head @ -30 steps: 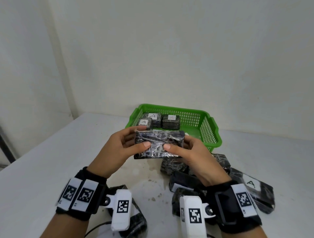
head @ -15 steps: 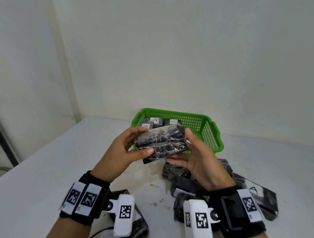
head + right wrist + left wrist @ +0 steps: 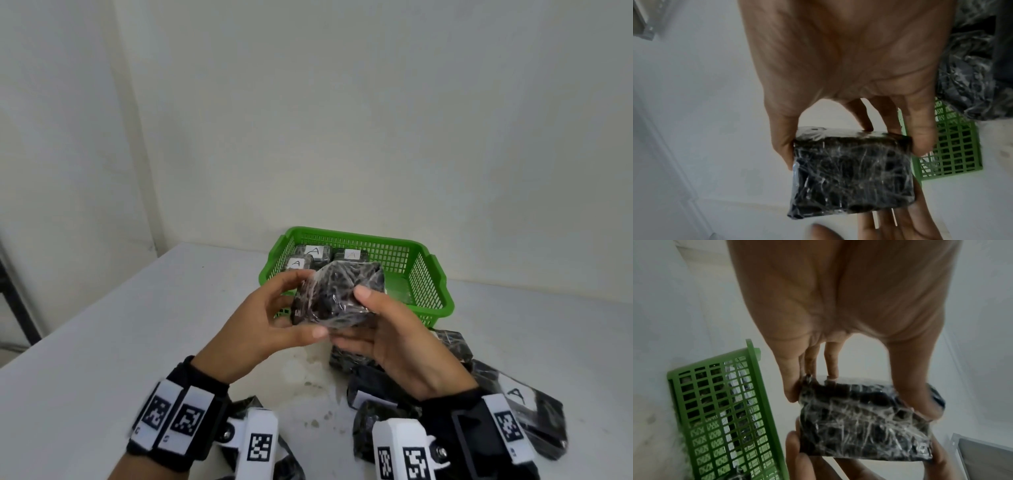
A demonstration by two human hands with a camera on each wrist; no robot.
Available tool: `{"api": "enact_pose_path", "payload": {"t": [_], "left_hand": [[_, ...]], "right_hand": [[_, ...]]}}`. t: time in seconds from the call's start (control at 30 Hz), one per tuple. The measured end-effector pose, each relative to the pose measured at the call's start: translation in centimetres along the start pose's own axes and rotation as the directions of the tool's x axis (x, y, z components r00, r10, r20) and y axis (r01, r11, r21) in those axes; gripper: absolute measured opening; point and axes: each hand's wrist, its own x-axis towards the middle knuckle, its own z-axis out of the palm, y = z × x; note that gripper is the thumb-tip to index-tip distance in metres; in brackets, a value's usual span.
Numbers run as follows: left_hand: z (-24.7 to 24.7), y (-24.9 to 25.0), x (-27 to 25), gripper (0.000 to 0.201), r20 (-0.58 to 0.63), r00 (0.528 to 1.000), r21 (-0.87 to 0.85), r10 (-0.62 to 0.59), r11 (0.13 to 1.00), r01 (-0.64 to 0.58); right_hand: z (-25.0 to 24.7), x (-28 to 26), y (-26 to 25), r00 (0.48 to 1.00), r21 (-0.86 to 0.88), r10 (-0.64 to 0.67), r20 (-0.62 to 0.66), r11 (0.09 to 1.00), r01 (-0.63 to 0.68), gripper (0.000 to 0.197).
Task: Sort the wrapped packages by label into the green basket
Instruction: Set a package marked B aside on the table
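Since half a second ago the held package (image 3: 337, 296) has turned in the hands, tilted now so one corner points up toward the basket, and it sits slightly higher in the head view. At the left, the left hand (image 3: 270, 320) curls round the package's left end, thumb along the near lower edge and fingers behind the far side. Its wrist view adds what the head view hides: three fingertips (image 3: 831, 368) press the top edge while the thumb lies across the right corner, and the green basket (image 3: 723, 418) lies off to the left, below the package. At centre, the package is held clear above the worktop (image 3: 102, 359), just in front of the basket's (image 3: 442, 298) near rim. No label shows on any face visible in the three views; the far faces are hidden. Inside the basket, three packages marked A (image 3: 317, 251) lie at the left end. At the right, the right hand (image 3: 394, 335) grips the package's right end, thumb on top, fingers beneath. Its wrist view shows the thumb against the left edge and fingers on the right. Behind it, loose packages (image 3: 448, 346) lie on the worktop; one at the far right bears what looks like an A (image 3: 515, 397).
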Motion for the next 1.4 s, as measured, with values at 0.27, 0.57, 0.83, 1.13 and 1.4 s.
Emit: {"api": "enact_pose_path", "payload": {"t": [0.27,0.57,0.83,1.13,1.4], "left_hand": [[-0.1,-0.3,0.3,0.088,-0.013,0.997,-0.064,-0.074,0.995,0.073],[0.5,0.0,0.3,0.079,-0.040,0.996,-0.044,-0.074,0.996,0.072],[0.6,0.1,0.3,0.081,-0.004,0.995,-0.067,-0.096,0.993,0.095],[-0.1,0.0,0.0,0.104,-0.076,0.997,0.005,-0.032,0.999,0.032],[0.2,0.4,-0.2,0.118,0.038,0.999,-0.023,0.038,0.999,-0.037]], "right_hand": [[-0.4,0.1,0.5,0.995,-0.122,-0.100,0.009,0.987,0.101,0.062],[-0.2,0.7,1.1,0.992,-0.233,-0.125,-0.019,0.965,0.118,0.084],[-0.5,0.8,1.1,0.988,-0.231,-0.154,-0.008,0.962,0.148,0.093],[-0.3,0.4,0.5,0.988,-0.275,-0.144,-0.050,0.953,0.125,0.102],[0.6,0.0,0.0,0.994,-0.167,-0.003,-0.111,0.986,-0.015,0.063]]}}
